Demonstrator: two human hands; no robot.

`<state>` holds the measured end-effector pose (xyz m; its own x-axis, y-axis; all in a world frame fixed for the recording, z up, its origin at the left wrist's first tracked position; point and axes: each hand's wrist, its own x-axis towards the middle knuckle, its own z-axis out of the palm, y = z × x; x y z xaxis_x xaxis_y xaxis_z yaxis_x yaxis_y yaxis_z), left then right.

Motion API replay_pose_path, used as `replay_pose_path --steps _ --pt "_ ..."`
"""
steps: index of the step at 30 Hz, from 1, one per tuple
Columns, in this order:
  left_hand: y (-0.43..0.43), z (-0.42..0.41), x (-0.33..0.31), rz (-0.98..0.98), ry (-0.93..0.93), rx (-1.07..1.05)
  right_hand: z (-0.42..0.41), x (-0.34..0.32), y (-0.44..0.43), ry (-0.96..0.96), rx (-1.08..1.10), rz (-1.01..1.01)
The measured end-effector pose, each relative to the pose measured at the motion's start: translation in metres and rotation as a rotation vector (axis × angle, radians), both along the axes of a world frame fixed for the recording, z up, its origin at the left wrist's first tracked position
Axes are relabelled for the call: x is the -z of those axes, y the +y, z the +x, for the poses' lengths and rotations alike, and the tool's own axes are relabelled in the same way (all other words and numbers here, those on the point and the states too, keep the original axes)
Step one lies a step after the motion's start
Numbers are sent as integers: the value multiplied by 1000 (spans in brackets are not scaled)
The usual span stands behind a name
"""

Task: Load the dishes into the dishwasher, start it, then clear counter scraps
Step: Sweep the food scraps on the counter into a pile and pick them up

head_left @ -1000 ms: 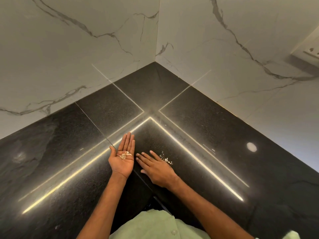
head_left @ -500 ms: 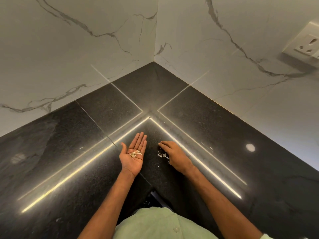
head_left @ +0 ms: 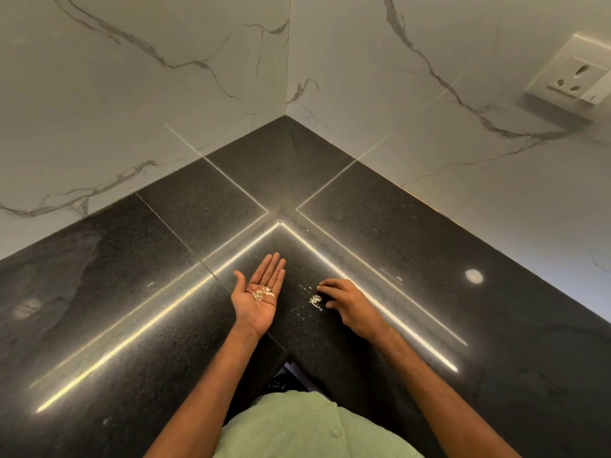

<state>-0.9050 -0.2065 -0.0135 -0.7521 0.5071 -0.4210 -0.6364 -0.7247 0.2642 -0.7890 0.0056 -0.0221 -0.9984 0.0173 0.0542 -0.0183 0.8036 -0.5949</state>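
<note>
Corner of black stone counter (head_left: 132,292), where 2 marble walls (head_left: 165,94) are meeting.

Left hand (head_left: 256,297) is hovering palm up just above the counter. Its fingers are lying straight and close together, with the thumb spread out to the side. It is carrying the palm scraps (head_left: 263,293), a small cluster of pale flakes in the hollow of the palm; nothing is curling around them.

Right hand (head_left: 350,305) is lying palm down to the right of it, apart from the left hand. Its fingers are loosely bent and gripping nothing, and its fingertips (head_left: 322,287) are resting at the counter surface.

Counter scraps (head_left: 315,299), a small pale pile with a few specks trailing left of it, are lying on the stone just beside those fingertips, between the 2 hands. Cannot tell whether the fingertips are touching the pile.

2 bright light strips (head_left: 148,335) are reflecting off the stone and meeting in an angle beyond the hands. White socket (head_left: 575,81) is sitting on the right wall, well apart from the hands. Green shirt (head_left: 297,428) is filling the bottom edge.
</note>
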Motion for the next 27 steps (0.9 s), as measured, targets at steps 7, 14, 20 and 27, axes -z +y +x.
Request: replay_pose_path --steps 7,14,20,27 --pt "9 3 3 7 -13 41 -14 -4 -5 -121 22 -47" --pt "12 3 2 20 -1 48 -26 2 -24 -35 231 -220" --pt "10 6 0 29 -8 36 -35 -6 -29 -9 282 -105" --pt "12 8 -3 16 -11 34 -54 -49 -74 152 227 -325"
